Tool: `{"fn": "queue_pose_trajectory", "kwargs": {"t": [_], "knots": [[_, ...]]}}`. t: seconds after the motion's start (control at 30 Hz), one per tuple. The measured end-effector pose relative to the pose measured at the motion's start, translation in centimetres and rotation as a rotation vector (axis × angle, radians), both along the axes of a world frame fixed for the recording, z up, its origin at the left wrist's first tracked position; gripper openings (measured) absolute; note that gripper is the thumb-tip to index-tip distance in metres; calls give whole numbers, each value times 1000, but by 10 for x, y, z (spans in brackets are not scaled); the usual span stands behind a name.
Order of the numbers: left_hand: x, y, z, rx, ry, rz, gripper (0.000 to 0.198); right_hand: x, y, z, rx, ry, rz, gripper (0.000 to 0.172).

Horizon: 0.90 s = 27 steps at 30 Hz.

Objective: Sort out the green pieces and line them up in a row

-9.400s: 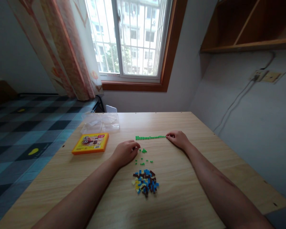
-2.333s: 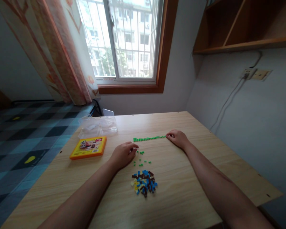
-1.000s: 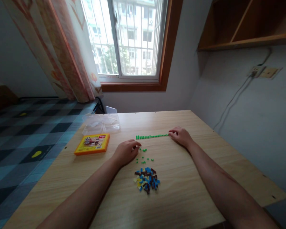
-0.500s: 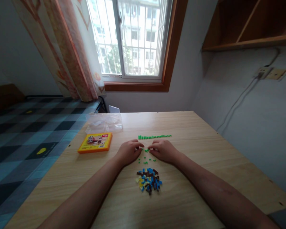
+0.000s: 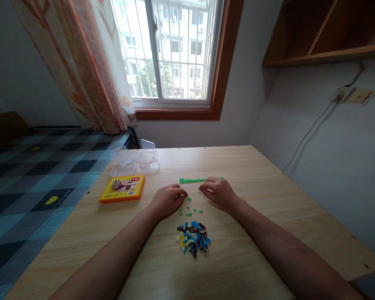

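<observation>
My right hand [image 5: 218, 192] pinches a tiny green building brick [image 5: 199, 188] just in front of a row of green bricks [image 5: 187, 181], and it hides part of the row's right side. My left hand [image 5: 168, 200] rests on the table with thumb and forefinger closed together; whatever may be between them is too small to make out. Right by those fingertips lie a few loose green bricks [image 5: 189, 199], and several more green bricks [image 5: 189, 214] are scattered nearer me. A mixed pile of blue, brown and yellow bricks [image 5: 194, 237] sits between my forearms.
On the left of the wooden table [image 5: 256, 175] lies a yellow-orange box [image 5: 122, 188] with a picture on it. Behind it stands a clear plastic container [image 5: 134, 161]. A bed [image 5: 50, 166] adjoins the left side, and a wall with a shelf [image 5: 325, 56] is on the right.
My right hand has lifted a green brick from the loose ones and moved it away toward the row. My left hand stays nearly in place. The view has shifted slightly.
</observation>
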<state>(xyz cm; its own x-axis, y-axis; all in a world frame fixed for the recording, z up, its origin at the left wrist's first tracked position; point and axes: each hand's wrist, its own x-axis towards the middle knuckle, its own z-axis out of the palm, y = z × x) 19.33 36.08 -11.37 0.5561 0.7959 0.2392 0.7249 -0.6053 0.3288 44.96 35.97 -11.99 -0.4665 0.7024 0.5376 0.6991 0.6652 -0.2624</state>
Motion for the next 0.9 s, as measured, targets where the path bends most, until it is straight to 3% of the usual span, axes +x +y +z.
{"fn": "queue_pose_trajectory", "kwargs": {"t": [0.13,0.27,0.37,0.53,0.73,0.9], "knots": [[-1,1,0,-2,0,-7,22,45,21,-2,63,191,-217,19],[-2,4,-2,-5,7,-5,22,88,46,-21,-101,603,-534,28],[-3,5,-3,0,-10,-10,23,103,59,-39,-157,718,-620,41],[-4,3,1,-5,-58,-2,22,107,71,-52,-244,756,-624,43],[-3,2,6,-32,-108,25,20,118,75,-49,-367,664,-570,37],[-4,5,3,-38,-112,17,16,117,60,-45,-392,516,-439,34]]}}
